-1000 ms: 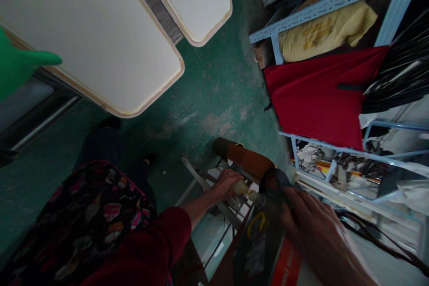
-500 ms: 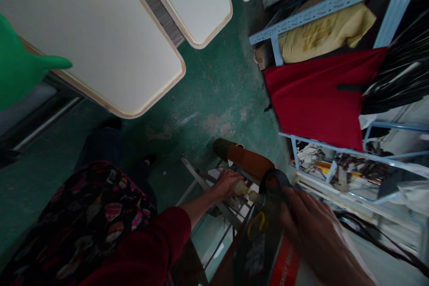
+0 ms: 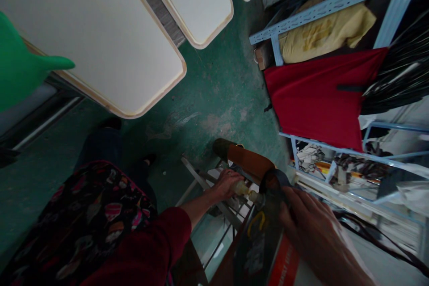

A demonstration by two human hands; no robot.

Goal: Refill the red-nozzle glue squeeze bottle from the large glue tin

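Observation:
My left hand (image 3: 225,184) reaches across from a red sleeve, its fingers closed around a pale yellow, translucent nozzle-like piece (image 3: 240,188). That piece meets a similar pale part on a dark object with a red label (image 3: 256,246); whether they are joined I cannot tell. Coming in from the lower right, my right hand (image 3: 313,228) grips the dark object's upper part, next to a black loop (image 3: 273,178). The label's lettering is only partly legible. Just beyond both hands lies a brown padded cylinder (image 3: 251,161) with a dark olive end.
Cream boards with rounded corners (image 3: 97,35) lie at the upper left, beside a green pointed object (image 3: 20,62). At the right stands a blue metal rack (image 3: 335,6) with a yellow sack (image 3: 328,31) and red cloth (image 3: 325,94). A metal frame (image 3: 197,174) stands below my hands.

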